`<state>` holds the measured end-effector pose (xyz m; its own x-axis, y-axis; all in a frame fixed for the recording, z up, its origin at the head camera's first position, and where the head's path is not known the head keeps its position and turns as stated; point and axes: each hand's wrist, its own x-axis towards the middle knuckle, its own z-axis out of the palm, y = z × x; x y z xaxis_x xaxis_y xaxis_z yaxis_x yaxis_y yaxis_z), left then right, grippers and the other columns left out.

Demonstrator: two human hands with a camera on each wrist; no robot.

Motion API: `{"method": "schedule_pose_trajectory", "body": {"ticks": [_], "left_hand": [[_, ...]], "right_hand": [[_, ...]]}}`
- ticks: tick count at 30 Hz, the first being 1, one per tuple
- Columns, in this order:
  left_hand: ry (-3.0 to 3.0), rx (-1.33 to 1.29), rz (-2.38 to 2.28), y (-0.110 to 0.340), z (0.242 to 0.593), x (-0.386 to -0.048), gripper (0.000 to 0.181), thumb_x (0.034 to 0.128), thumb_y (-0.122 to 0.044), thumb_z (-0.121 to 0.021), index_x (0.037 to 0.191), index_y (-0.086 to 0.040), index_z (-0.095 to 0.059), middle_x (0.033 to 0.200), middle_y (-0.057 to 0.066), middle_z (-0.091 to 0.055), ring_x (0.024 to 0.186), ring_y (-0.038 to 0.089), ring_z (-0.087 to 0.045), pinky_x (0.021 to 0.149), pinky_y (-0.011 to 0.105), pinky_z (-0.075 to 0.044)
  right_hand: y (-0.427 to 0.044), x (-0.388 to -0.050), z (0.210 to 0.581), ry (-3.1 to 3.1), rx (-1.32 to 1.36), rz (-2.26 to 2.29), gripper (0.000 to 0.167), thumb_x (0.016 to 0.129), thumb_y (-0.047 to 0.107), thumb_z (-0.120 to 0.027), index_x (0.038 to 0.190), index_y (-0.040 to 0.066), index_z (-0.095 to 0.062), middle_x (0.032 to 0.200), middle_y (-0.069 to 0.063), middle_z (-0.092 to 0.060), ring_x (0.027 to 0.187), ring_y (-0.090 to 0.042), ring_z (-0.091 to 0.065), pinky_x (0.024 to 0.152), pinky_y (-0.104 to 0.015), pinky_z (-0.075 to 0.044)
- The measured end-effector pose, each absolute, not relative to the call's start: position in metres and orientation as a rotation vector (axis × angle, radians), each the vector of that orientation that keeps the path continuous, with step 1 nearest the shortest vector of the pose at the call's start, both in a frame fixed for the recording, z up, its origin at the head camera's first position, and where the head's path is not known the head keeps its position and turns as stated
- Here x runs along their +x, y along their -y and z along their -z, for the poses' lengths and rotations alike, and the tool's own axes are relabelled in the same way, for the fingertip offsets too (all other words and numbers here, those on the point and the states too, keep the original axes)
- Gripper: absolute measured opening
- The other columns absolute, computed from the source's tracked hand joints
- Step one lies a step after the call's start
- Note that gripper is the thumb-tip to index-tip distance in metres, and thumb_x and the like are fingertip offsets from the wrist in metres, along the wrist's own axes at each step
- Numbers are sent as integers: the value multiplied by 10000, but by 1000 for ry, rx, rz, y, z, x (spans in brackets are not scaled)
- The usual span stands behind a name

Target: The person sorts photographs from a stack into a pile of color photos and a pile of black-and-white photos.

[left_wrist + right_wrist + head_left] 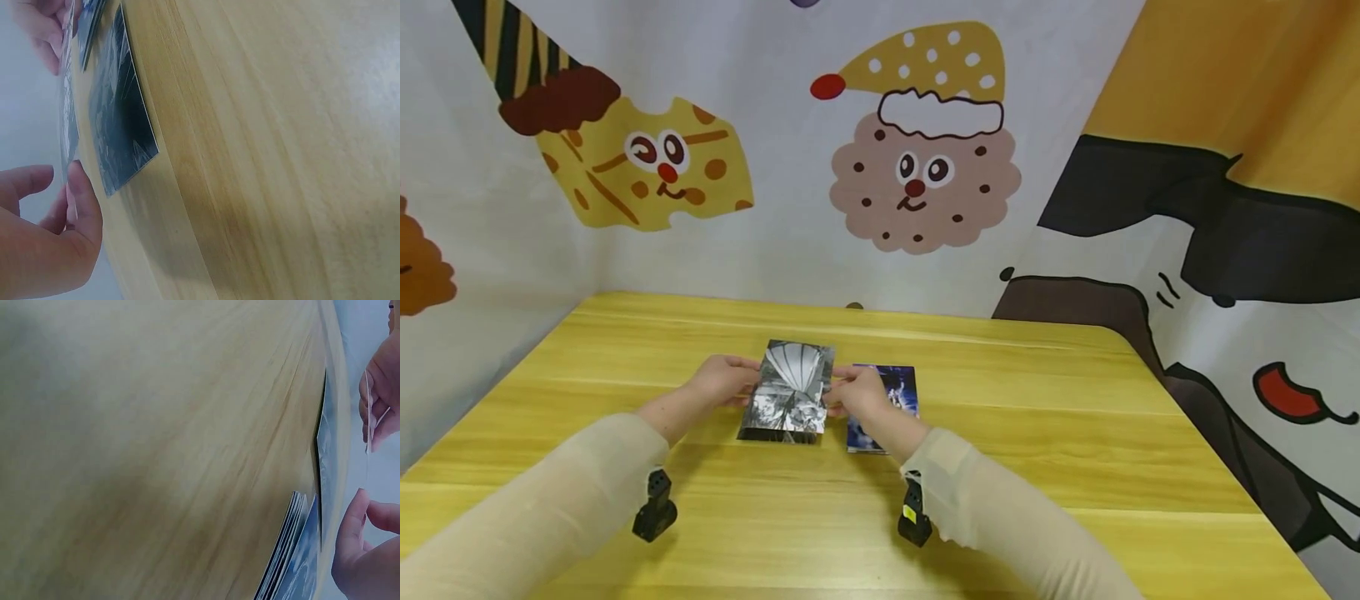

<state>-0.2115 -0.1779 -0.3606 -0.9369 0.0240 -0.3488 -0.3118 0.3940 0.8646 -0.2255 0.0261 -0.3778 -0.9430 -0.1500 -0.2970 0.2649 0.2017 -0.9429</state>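
Note:
A glossy black-and-white photo card [792, 383] is held at its two sides, raised off the table. My left hand [724, 381] pinches its left edge between thumb and fingers, as the left wrist view also shows. On the opposite edge, my right hand [862, 393] pinches it with thumb and fingertips. Beneath it, a dark card [122, 115] lies flat on the wood, mostly covered in the head view. Just right of that lies a small stack of blue-printed cards [900, 385], partly hidden behind my right hand; its layered edges [286, 550] show in the right wrist view.
The light wooden table [1037, 433] stretches out on all sides of the cards. Behind it hangs a white cloth [782, 250] with cartoon food figures. A small black device [657, 507] is strapped at the left wrist, another [914, 512] at the right.

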Motion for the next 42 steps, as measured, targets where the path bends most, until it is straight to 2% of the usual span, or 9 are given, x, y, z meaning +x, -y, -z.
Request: {"method": "schedule_pose_trajectory", "body": {"ticks": [9,14,18,23,27,31,35,39,42], "left_hand": [[-2386,-267,-1540,178,362,-210,440,955,-102,-427,1328,131,-405,1278,283,-489,975,232,-584,816,297,-565],[-2397,-252,-1513,178,362,-209,462,964,-107,-399,1353,139,-356,1360,323,-399,1170,406,-494,954,417,-513],[-2415,-220,-1504,178,362,-207,467,970,-110,-379,1359,144,-338,1394,340,-348,1229,454,-431,983,460,-487],[-2397,-209,-1539,174,362,-207,464,963,-123,-404,1345,139,-370,1336,328,-413,1113,398,-528,951,433,-515],[-2361,-212,-1585,167,361,-210,460,944,-103,-433,1334,138,-392,1040,199,-560,824,182,-580,815,325,-575],[-2311,-194,-1621,159,360,-213,467,938,-92,-441,1347,127,-388,866,57,-550,687,70,-526,677,228,-565],[-2277,-182,-1643,148,360,-217,461,940,-89,-452,1350,114,-393,905,81,-563,696,65,-544,655,204,-559],[-2275,-152,-1642,136,360,-217,451,945,-95,-457,1348,101,-407,1078,173,-560,771,108,-574,698,230,-572],[-2272,-124,-1642,127,361,-218,445,944,-94,-458,1348,89,-416,1204,237,-528,828,148,-589,740,262,-578]], "right_hand": [[-22,-226,381,-2133,119,1814,452,828,-81,-579,1277,-56,-524,1145,-238,-615,653,-141,-606,624,-251,-594],[-23,-226,381,-2136,124,1748,415,857,-18,-584,1267,-56,-530,1150,-240,-627,833,-254,-669,677,-302,-604],[-28,-227,379,-2156,124,1674,395,881,49,-593,1264,-39,-541,1157,-225,-630,981,-317,-651,732,-347,-602],[-38,-230,373,-2171,130,1667,380,896,65,-576,1265,-22,-549,1197,-200,-607,988,-301,-632,734,-327,-601],[-50,-233,370,-2156,112,1692,406,903,68,-564,1296,-25,-519,1297,-187,-552,1033,-313,-613,731,-316,-598],[-61,-236,368,-2158,111,1700,412,915,71,-553,1310,-31,-497,1304,-209,-537,1078,-330,-595,755,-323,-594],[-71,-241,366,-2184,168,1713,396,904,55,-565,1283,-49,-516,1242,-238,-568,1008,-305,-621,750,-319,-595],[-83,-243,365,-2212,209,1726,396,895,33,-562,1275,-69,-517,1199,-247,-585,806,-202,-626,705,-304,-597],[-94,-244,365,-2232,206,1714,410,900,37,-553,1293,-68,-499,1214,-247,-574,785,-178,-610,740,-318,-596]]}}
